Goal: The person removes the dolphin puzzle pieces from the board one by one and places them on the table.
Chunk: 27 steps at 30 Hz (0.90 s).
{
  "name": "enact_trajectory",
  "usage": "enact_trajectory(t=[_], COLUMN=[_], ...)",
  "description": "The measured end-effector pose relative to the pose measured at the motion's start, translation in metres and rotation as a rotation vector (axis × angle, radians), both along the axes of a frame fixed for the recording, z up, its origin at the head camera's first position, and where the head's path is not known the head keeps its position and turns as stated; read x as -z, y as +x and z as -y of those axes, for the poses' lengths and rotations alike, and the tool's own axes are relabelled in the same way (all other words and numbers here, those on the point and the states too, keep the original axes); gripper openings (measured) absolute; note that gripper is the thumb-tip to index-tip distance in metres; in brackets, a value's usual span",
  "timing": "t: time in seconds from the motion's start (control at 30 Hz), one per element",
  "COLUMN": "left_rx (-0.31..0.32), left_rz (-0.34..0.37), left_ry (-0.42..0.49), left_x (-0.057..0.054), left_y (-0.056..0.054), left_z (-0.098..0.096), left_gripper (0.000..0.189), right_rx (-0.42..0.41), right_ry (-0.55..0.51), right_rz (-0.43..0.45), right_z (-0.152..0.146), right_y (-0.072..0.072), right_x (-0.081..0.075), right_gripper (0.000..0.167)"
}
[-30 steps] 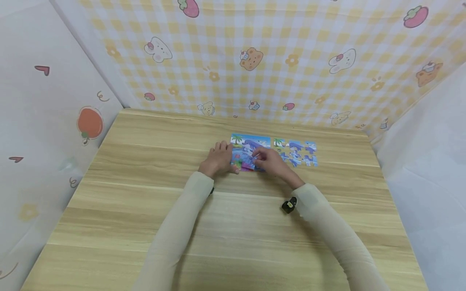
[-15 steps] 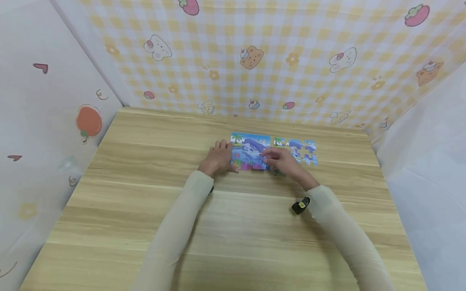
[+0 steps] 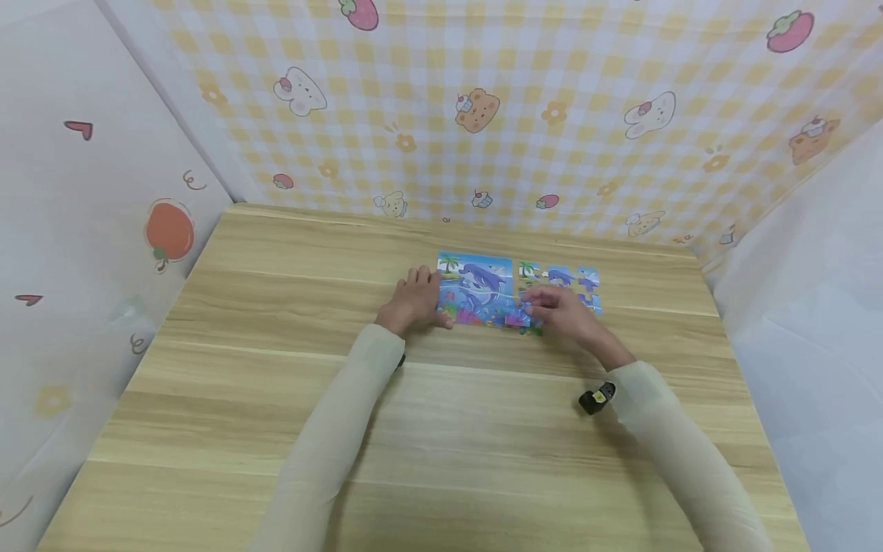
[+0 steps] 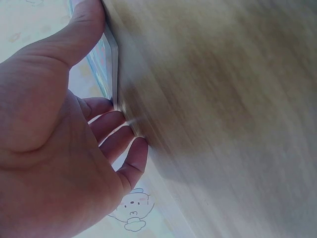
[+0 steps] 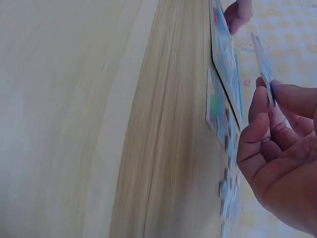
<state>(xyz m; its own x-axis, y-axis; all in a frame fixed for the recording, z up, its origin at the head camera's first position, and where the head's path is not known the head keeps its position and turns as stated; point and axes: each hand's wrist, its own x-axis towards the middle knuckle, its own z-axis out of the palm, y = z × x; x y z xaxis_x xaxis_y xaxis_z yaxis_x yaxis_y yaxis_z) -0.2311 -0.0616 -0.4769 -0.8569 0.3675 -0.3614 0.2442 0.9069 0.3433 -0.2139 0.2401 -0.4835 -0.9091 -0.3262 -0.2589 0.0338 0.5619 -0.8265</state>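
A dolphin picture board (image 3: 476,280) lies flat toward the back of the table. My left hand (image 3: 411,300) rests along its left side, the thumb at the lower left corner and the fingers at the edge. Between thumb and fingers my right hand (image 3: 562,313) pinches a jigsaw piece (image 5: 263,62), raised over the lower right corner of the board. Right of the board lie several joined jigsaw pieces (image 3: 560,276) with palm tree and dolphin prints, partly hidden beneath the right hand. A green corner piece (image 5: 216,99) shows at their near edge in the right wrist view.
The wooden table (image 3: 441,429) reaches toward me in front of the board. A yellow checked cloth (image 3: 552,153) hangs behind it, with white sheets (image 3: 83,230) at both sides. Dark wrist cameras (image 3: 596,399) sit below my sleeves.
My right hand has moved right with the jigsaw piece, from the middle of the board to past its lower right corner. The left hand has stayed in place.
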Motion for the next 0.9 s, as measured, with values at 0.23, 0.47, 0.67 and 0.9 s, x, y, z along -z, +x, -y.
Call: enact_trajectory(t=[0.23, 0.47, 0.67, 0.9], left_rx=[0.004, 0.001, -0.001, 0.002], left_rz=[-0.001, 0.000, -0.002, 0.007], left_ry=[-0.001, -0.001, 0.003, 0.007], left_x=[0.001, 0.001, 0.001, -0.001], left_y=[0.000, 0.001, 0.001, 0.000], left_z=[-0.001, -0.001, -0.001, -0.001], left_gripper=[0.100, 0.100, 0.100, 0.101], right_rx=[0.022, 0.034, 0.047, 0.076], right_ry=[-0.005, -0.002, 0.020, 0.033], right_rz=[0.009, 0.015, 0.018, 0.024], right_z=[-0.021, -0.040, -0.056, -0.070], right_y=[0.003, 0.008, 0.012, 0.015], right_x=[0.002, 0.001, -0.002, -0.003], right_gripper=[0.025, 0.025, 0.026, 0.026])
